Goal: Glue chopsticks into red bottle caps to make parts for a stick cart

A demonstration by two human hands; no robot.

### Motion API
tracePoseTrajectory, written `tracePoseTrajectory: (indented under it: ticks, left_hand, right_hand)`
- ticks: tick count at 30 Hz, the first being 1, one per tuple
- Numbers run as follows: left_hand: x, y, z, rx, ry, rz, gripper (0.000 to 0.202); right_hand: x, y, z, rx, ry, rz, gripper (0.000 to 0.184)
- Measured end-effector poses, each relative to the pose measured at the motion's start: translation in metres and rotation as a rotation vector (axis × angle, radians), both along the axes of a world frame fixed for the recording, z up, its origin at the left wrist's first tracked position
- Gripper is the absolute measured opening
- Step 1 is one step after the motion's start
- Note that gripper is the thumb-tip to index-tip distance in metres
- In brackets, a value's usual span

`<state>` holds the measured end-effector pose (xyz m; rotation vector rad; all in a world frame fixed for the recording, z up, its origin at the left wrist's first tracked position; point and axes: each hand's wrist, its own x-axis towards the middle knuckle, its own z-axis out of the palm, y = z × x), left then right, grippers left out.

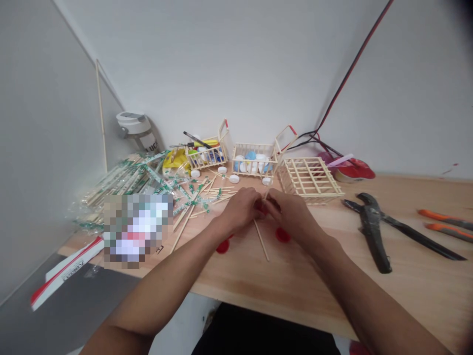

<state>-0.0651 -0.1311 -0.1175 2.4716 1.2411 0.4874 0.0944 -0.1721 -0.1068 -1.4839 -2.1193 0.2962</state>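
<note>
My left hand (241,209) and my right hand (290,213) meet at the middle of the wooden table (303,276), fingers pinched together on a thin wooden stick (261,240) that slants down toward me. A small red piece shows between the fingertips. Two red bottle caps lie on the table, one (222,245) below my left wrist and one (283,234) below my right hand. Just behind my hands stands an open stick-built basket frame (310,178).
Two small stick carts (254,159) with white and blue caps stand at the back, beside wrapped chopsticks (129,180). Black pliers (373,227) and orange-handled cutters (445,224) lie at right. A red tape roll (353,170) and cables sit by the wall.
</note>
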Motion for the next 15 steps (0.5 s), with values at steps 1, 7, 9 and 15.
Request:
tracePoseTrajectory:
  ticks: [1,7,9,15]
  left_hand:
    - [-0.0002,0.0000,-0.0002,0.005,-0.003,-0.003,0.014]
    - [-0.0015,0.0005,-0.0018,0.031,-0.017,-0.028,0.013]
    - [-0.0018,0.0008,-0.0024,0.038,-0.019,-0.033,0.013]
    - [-0.0018,0.0003,-0.0019,0.041,-0.044,-0.038,0.012]
  right_hand:
    - [0.0000,0.0002,-0.0004,0.002,-0.001,0.000,0.021]
    - [-0.0001,0.0009,-0.0014,0.004,-0.010,-0.013,0.021]
    - [-0.0002,0.0008,-0.0010,0.008,-0.009,-0.009,0.021]
    - [0.0001,0.0007,-0.0002,0.020,0.002,-0.001,0.021]
